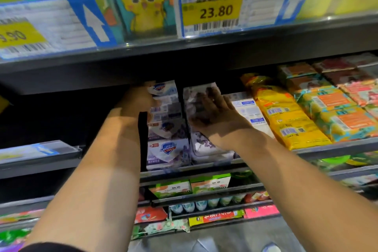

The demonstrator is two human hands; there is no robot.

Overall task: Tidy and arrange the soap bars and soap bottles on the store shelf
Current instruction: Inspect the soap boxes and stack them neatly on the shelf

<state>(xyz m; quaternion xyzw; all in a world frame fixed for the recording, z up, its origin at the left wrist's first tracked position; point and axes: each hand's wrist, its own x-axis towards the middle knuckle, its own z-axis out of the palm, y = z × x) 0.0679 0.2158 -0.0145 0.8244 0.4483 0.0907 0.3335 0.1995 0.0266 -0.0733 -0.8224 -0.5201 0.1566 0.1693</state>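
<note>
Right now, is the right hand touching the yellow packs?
No, the right hand lies on the purple soap pack, and a white box lies between it and the yellow packs.

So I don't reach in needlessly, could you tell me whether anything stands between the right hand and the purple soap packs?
Nothing visible does: the right hand lies directly on the purple soap packs, with the yellow packs off to its right.
</note>
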